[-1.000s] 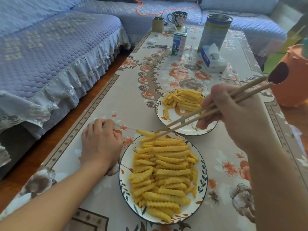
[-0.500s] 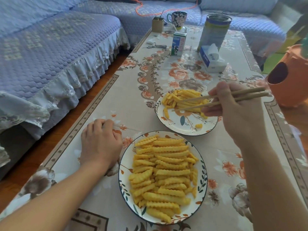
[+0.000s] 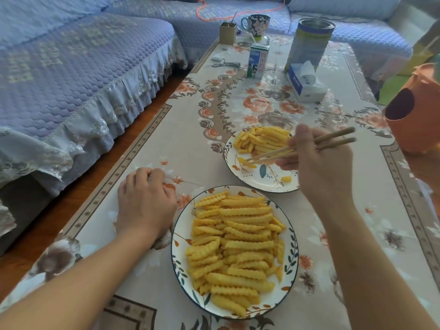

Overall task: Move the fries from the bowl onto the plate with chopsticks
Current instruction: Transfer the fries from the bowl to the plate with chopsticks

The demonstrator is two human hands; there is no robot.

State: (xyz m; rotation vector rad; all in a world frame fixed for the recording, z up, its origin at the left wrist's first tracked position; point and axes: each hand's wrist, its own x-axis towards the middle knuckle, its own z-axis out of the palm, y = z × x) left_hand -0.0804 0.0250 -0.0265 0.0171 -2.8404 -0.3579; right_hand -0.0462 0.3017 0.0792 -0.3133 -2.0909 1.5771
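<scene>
A floral-rimmed bowl point(image 3: 177, 244) close to me is heaped with crinkle-cut fries point(image 3: 238, 246). Beyond it stands a smaller floral plate point(image 3: 262, 179) with a pile of fries point(image 3: 262, 139) on its far side and two small loose pieces on its white middle. My right hand point(image 3: 321, 167) grips a pair of wooden chopsticks point(image 3: 333, 139). Their tips point left and down over the plate, beside a small yellow piece; I cannot tell whether they pinch it. My left hand point(image 3: 145, 201) rests on the tablecloth left of the bowl, fingers loosely curled, holding nothing.
A milk carton point(image 3: 258, 60), tall tin point(image 3: 309, 41), tissue pack point(image 3: 306, 84), mug point(image 3: 256, 25) and small box point(image 3: 228, 33) stand at the table's far end. An orange container point(image 3: 416, 115) sits at the right edge. A blue sofa point(image 3: 71, 67) runs along the left.
My right hand carried a fry from the bowl's far rim over to the plate. The chopstick tips now sit lower over the plate's left side. My left hand has stayed still.
</scene>
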